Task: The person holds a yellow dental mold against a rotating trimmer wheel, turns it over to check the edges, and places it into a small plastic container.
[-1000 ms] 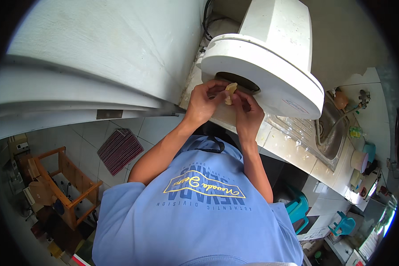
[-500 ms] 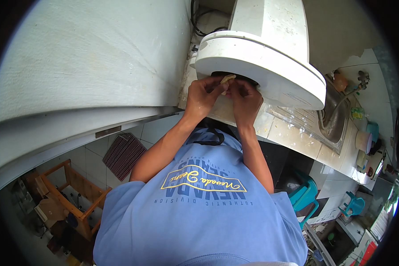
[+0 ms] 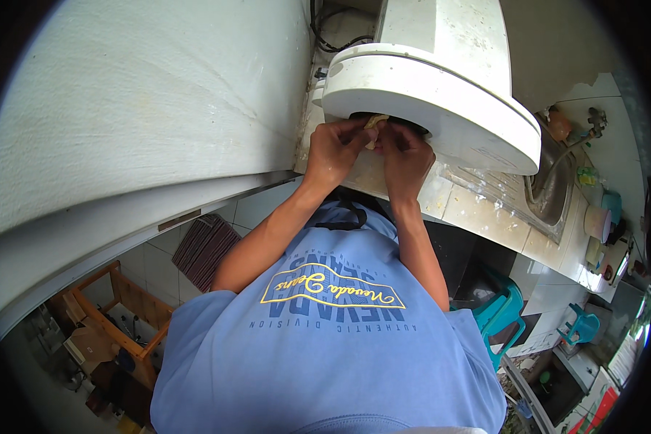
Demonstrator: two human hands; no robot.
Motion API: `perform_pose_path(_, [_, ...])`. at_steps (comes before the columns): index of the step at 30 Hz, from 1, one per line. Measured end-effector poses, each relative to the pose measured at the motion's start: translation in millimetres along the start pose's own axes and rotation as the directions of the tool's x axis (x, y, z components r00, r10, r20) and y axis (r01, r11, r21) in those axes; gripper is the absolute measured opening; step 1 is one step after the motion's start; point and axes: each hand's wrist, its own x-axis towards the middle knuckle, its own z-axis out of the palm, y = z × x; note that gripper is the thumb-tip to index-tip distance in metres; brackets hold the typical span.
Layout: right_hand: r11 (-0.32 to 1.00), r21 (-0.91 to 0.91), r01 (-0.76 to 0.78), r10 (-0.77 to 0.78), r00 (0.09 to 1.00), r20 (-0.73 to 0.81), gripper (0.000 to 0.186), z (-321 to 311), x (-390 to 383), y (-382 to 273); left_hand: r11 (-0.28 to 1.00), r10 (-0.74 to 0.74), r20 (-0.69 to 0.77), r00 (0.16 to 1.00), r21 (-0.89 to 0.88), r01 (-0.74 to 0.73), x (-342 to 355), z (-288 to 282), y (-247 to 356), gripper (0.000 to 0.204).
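Observation:
A small pale yellow strip point(image 3: 375, 121), soft-looking like dough or peel, is pinched between the fingertips of both my hands. My left hand point(image 3: 331, 153) is closed on its left side, with thumb and forefinger together. On the other side my right hand point(image 3: 408, 160) is closed too, its fingertips meeting the left ones. Both hands are at the underside of a big white machine point(image 3: 427, 94), close to a dark opening point(image 3: 412, 129). The machine's lower edge and my fingers hide part of what lies there.
A pale tiled counter point(image 3: 477, 217) runs right to a steel sink point(image 3: 557, 192) with a tap point(image 3: 595, 124). A large white panel point(image 3: 145, 101) stands close on the left. Teal plastic chairs point(image 3: 503, 311) and a wooden frame point(image 3: 134, 318) stand below.
The view has shifted slightly. My fingers have moved a little on the pale strip, which now stands more tilted between them; both hands still pinch it.

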Motion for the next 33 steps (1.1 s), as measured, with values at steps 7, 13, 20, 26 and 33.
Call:
perform_pose_path(7, [0.997, -0.069, 0.021, -0.022, 1.0, -0.013, 0.02, -0.3, 0.2, 1.0, 0.992, 0.011, -0.001, 1.0, -0.127, -0.011, -2.4, 2.3, 0.7, 0.028])
perform_pose_path(13, [0.992, -0.092, 0.081, -0.085, 0.995, -0.042, 0.022, 0.3, -1.2, 3.1, 0.989, 0.019, -0.023, 1.0, -0.144, -0.023, -3.5, 4.7, -0.2, 0.027])
perform_pose_path(20, [0.984, -0.141, 0.111, -0.119, 0.992, -0.05, 0.018, 0.4, -1.9, -1.3, 0.977, 0.009, -0.046, 0.999, -0.213, -0.018, -7.4, 8.5, 0.7, 0.024])
perform_pose_path(26, [0.995, -0.028, 0.093, -0.093, 0.995, 0.027, 0.019, -5.9, -7.2, 3.4, 0.982, 0.07, -0.081, 0.994, -0.171, -0.083, -16.6, 11.0, 6.9, 0.025])
perform_pose_path(33, [0.971, 0.233, -0.057, 0.044, 0.997, 0.063, 0.02, -8.3, -10.7, 4.8, 0.987, 0.152, -0.072, 0.986, -0.037, -0.155, -20.1, 7.8, 15.1, 0.027])
